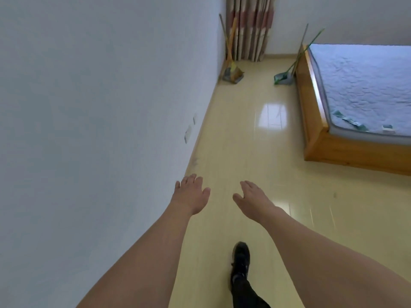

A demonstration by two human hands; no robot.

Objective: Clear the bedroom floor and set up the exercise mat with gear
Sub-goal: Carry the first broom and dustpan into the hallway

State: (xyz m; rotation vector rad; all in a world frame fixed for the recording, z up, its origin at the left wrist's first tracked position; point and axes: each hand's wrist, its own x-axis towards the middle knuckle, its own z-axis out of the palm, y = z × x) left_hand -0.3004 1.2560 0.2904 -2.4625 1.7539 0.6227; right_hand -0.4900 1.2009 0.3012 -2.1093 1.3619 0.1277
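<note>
Both my arms reach forward over a glossy yellow floor [244, 152]. My left hand [191, 194] is open, palm down, close to the white wall. My right hand [252, 200] is open too, fingers apart, holding nothing. A yellow broom with a grey dustpan [232, 73] leans in the far left corner by the wall. A green broom with a dustpan [283, 77] leans against the far corner of the bed. No exercise mat or gear is in view.
A wooden bed frame [315, 138] with a bare light-blue mattress [364, 85] fills the right side; small green items [351, 122] lie on its near edge. A striped curtain [249, 27] hangs at the back. My black shoe [240, 261] steps on the floor. A white wall [100, 107] runs along the left.
</note>
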